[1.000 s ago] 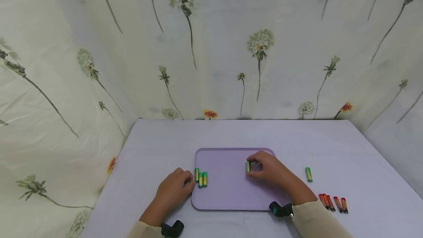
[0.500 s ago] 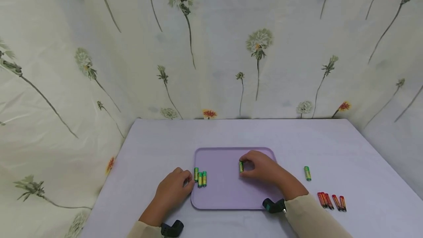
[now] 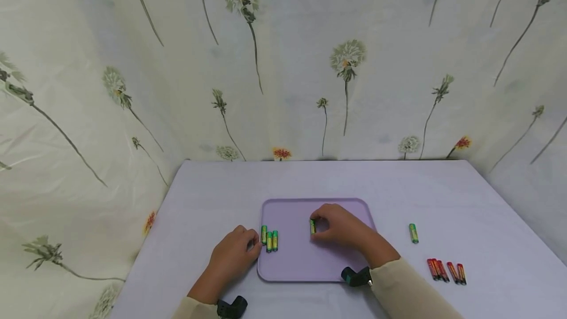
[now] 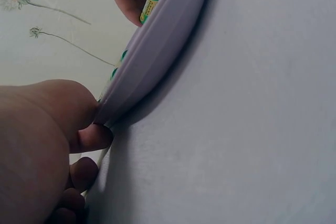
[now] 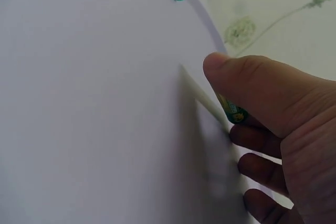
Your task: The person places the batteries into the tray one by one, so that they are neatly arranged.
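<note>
A purple tray (image 3: 310,279) lies on the table, with three green-and-yellow batteries (image 3: 275,240) side by side along its left edge. My left hand (image 3: 236,254) is at the tray's left rim, its thumb and index finger closing on the edge in the left wrist view. Above the tray's middle, my right hand (image 3: 341,230) pinches another green battery (image 3: 312,226) by its ends between thumb and fingers. In the right wrist view, part of that held battery (image 5: 232,109) shows behind the thumb.
One green battery (image 3: 414,233) lies on the table right of the tray. Nearer and further right, several red batteries (image 3: 438,270) lie in a row. The white table (image 3: 212,186) ends at a flowered cloth backdrop (image 3: 292,112).
My right hand has moved left over the tray, carrying the pinched green battery toward the three on the tray. My left hand has stayed at the tray's edge.
</note>
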`<move>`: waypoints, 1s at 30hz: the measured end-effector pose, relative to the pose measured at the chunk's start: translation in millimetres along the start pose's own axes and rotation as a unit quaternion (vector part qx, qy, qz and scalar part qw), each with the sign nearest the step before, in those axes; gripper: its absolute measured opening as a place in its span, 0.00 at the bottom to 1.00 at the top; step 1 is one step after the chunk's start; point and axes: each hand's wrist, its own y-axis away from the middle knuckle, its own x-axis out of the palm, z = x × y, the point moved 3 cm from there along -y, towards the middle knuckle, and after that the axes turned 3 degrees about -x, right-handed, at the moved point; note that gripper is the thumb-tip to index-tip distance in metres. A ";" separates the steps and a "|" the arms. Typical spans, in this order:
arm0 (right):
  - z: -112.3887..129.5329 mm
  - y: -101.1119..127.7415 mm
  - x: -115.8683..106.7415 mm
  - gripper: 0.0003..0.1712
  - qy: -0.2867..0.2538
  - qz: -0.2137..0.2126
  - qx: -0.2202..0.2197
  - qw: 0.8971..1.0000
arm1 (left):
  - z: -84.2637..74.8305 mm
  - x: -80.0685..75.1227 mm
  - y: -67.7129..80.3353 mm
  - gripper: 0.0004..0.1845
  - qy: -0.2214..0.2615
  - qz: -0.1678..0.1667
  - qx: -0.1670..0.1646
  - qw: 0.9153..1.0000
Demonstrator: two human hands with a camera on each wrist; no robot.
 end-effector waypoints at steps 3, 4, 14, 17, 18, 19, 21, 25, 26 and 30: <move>3.7 -2.2 2.6 0.25 0.011 -0.002 0.004 1.000 | -0.9 -0.1 0.5 0.05 0.001 -0.001 0.002 1.000; 4.7 -2.9 3.3 0.25 0.014 -0.003 0.006 1.000 | -1.2 -0.5 0.8 0.05 0.003 -0.003 0.005 1.000; 14.9 -10.4 10.7 0.25 0.019 0.006 0.020 1.000 | 0.6 1.3 -0.3 0.06 -0.002 -0.005 0.007 1.000; 20.0 -14.4 12.3 0.25 0.033 0.018 0.015 0.999 | 0.8 1.7 -0.7 0.06 0.000 -0.006 0.008 1.000; 22.3 -15.8 12.4 0.25 0.036 0.021 0.011 0.999 | 0.9 1.8 -0.9 0.06 0.001 -0.006 0.007 1.000; 24.7 -17.2 12.9 0.25 0.038 0.025 0.007 0.999 | 0.9 1.8 -0.9 0.06 0.000 -0.006 0.006 1.000; 29.1 -19.9 14.2 0.25 0.042 0.032 0.003 0.999 | 0.7 1.4 -0.9 0.06 -0.001 -0.007 0.004 1.000; 35.2 -24.4 19.1 0.26 0.049 0.044 0.005 0.998 | -0.4 -0.3 -0.6 0.06 0.001 -0.006 0.002 1.000; 36.4 -25.5 20.4 0.26 0.052 0.047 0.005 0.998 | -0.7 -0.8 -0.4 0.06 0.002 -0.005 0.002 1.000; 41.5 -29.6 25.5 0.26 0.060 0.052 -0.002 0.997 | -1.2 -1.7 0.2 0.06 0.005 -0.004 0.001 1.000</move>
